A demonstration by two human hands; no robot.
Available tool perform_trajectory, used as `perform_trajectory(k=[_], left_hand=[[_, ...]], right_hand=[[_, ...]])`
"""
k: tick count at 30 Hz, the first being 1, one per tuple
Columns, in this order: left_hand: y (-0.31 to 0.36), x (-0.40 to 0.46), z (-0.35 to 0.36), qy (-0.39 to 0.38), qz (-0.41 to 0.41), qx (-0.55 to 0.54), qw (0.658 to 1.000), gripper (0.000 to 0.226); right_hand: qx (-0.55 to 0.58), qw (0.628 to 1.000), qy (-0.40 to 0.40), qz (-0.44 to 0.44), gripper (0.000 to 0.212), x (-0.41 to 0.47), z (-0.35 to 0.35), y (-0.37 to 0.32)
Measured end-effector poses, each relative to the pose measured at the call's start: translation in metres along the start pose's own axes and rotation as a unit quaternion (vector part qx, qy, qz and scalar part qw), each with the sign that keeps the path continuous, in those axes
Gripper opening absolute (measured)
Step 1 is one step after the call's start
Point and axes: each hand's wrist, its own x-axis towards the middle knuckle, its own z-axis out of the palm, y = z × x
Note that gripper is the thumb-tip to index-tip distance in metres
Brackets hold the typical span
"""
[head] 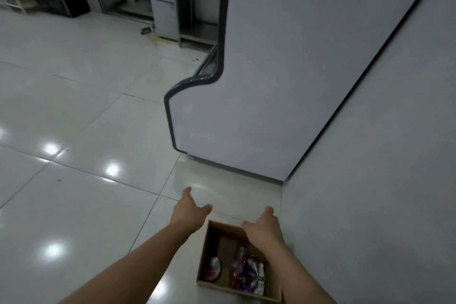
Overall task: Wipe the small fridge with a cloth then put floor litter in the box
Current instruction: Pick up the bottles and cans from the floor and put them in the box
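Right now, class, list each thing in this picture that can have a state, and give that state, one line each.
Cardboard box: open-topped, on the floor, holding litter.
Litter: bottles and wrappers lying inside the box.
Left hand: open, empty.
Right hand: open, empty, over the box.
Small fridge: doors closed.

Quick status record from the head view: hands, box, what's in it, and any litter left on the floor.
left hand: open, holds nothing, over the floor left of the box
right hand: open, holds nothing, over the box's far edge
box: cardboard, open top, on the floor beside the wall
contents: plastic bottle, wrappers, a small round item; details blurred
floor litter: small dark object near the small fridge
cloth: not in view
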Motion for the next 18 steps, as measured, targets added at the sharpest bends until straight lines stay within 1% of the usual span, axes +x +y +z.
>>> perform_trajectory(k=[5,9,14,18], left_hand=[[0.008,-0.017,-0.081,0.044,-0.003,-0.057,0.997,0.075],[0.005,-0.015,-0.152,0.07,-0.001,-0.088,0.994,0.076],[-0.017,0.004,-0.253,0.107,0.006,-0.1,0.989,0.076],[-0.035,0.028,-0.343,0.14,0.02,-0.108,0.984,0.075]], right_hand=[[-0.028,0.997,-0.011,-0.07,0.08,-0.032,-0.003,-0.08],[-0.05,0.992,-0.012,-0.115,0.08,-0.05,0.009,-0.151],[-0.073,0.984,-0.022,-0.159,0.067,-0.069,0.052,-0.245],[-0.058,0.98,-0.026,-0.191,0.07,-0.09,0.098,-0.331]])
